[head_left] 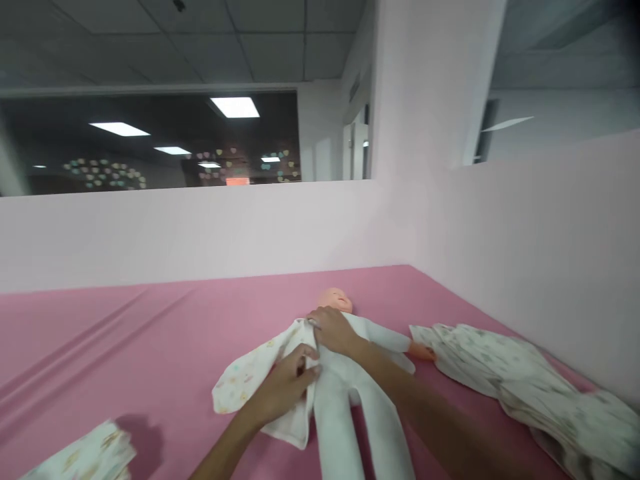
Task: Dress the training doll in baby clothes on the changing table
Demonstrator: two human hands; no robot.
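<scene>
A baby doll (343, 380) with a white cloth body lies on its back, its head (336, 300) pointing away from me. A white baby shirt (250, 377) with a small coloured print covers the doll's arm on the left side and part of its chest. My left hand (285, 387) is closed, its curled fingers gripping the front edge of the shirt. Across the doll's upper chest, my right hand (336, 330) pinches the shirt's collar edge near the neck. The doll's other arm (385, 333) stretches to the right, outside the shirt, and some white cloth shows beneath it.
A pink sheet (150, 347) covers the surface, with long creases at the left. Crumpled printed cloth (520, 373) lies at the right, by the white wall (550, 233). Another folded printed cloth (85, 457) sits at the lower left. Windows (150, 143) stand above the back wall.
</scene>
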